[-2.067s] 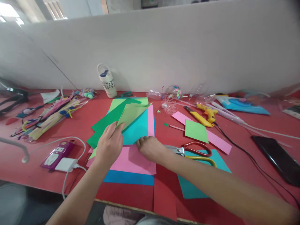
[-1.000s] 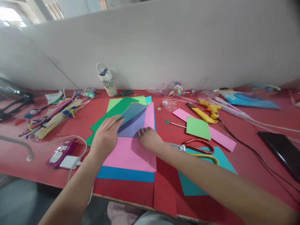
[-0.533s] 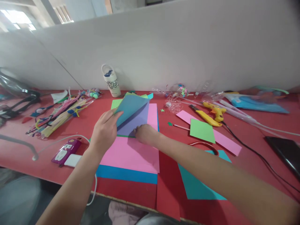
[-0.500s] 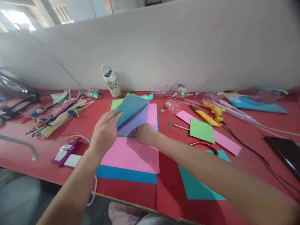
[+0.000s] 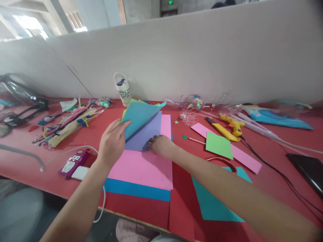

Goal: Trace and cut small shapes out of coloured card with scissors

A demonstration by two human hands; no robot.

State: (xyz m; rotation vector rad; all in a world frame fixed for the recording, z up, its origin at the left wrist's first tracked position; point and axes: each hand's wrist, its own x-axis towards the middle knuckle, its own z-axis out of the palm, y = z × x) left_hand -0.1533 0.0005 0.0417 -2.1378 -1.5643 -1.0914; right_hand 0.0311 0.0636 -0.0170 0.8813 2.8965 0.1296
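Note:
My left hand [image 5: 113, 139] is closed on the left edge of a few lifted sheets; the top one is a light blue sheet of paper [image 5: 142, 116], with green paper [image 5: 130, 106] showing behind it. Under this raised flap lies a purple sheet of paper [image 5: 148, 131]. The curled fingers of my right hand [image 5: 161, 146] pinch at its lower right part; the fingertips are partly hidden. Beneath them is a large pink sheet [image 5: 141, 171], which rests on a blue sheet [image 5: 138, 191].
To the right lie a green square [image 5: 219, 145], a pink strip [image 5: 246, 158], a yellow cutter [image 5: 224, 131], a yellow glue gun [image 5: 236, 126] and a teal sheet [image 5: 217, 205] under my forearm. A tumbler [image 5: 124, 92] stands behind. Pipe cleaners [image 5: 68, 126] and a purple power strip [image 5: 74, 163] are left.
My right hand has shifted slightly along the purple sheet's lower edge, and the green paper below that edge no longer shows. My left hand still holds the flap up. The view has tilted a little.

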